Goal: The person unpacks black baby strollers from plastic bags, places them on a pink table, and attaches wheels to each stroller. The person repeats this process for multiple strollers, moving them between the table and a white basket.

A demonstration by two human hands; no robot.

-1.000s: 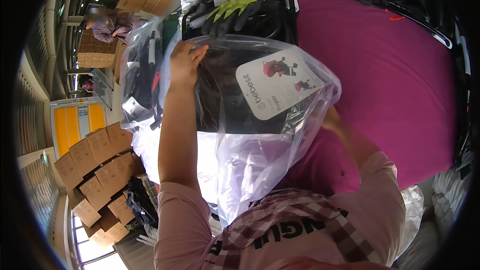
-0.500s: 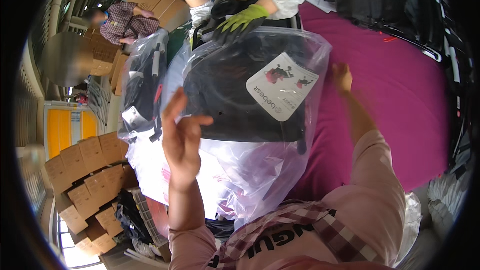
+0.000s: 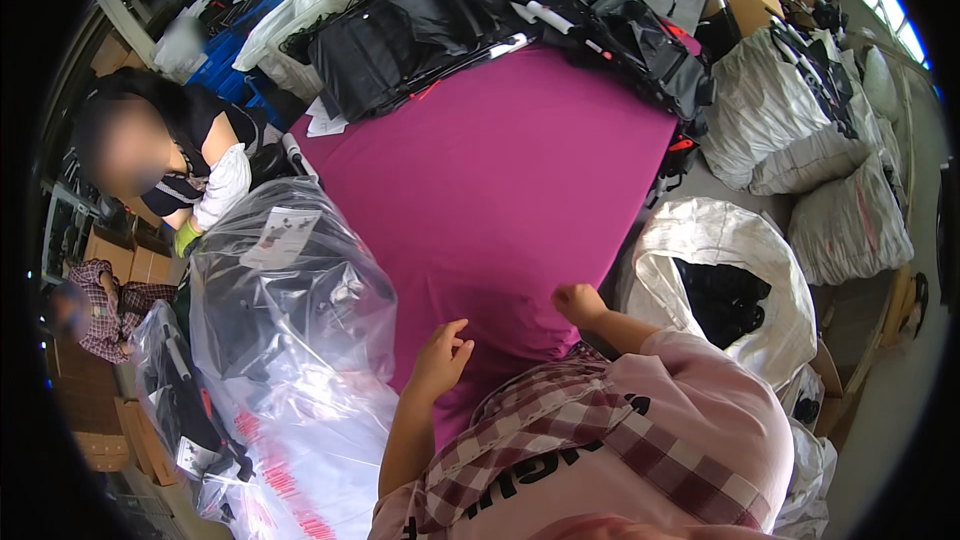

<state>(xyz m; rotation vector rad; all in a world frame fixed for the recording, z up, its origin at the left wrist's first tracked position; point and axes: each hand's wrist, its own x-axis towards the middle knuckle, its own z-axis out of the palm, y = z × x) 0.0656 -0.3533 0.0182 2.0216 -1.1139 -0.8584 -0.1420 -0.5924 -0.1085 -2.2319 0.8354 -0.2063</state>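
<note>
My left hand (image 3: 438, 360) hovers over the near edge of the magenta table (image 3: 500, 170) with fingers spread, holding nothing. My right hand (image 3: 578, 302) rests at the table's near right corner, fingers curled, with nothing in it. Just left of my left hand lies a clear plastic bag with a black bag inside (image 3: 285, 305) and a white card on top, not touched by either hand.
A person with a green glove (image 3: 185, 237) sits at the left beyond the bagged item. Black bags (image 3: 420, 25) pile up at the table's far end. White sacks (image 3: 720, 270) stand to the right. Cardboard boxes (image 3: 130, 260) and more bagged items (image 3: 180, 390) are at left.
Both hands let go of the plastic-wrapped bag, which now lies at the left. My view swung right over the magenta table, and both hands came down to its near edge.
</note>
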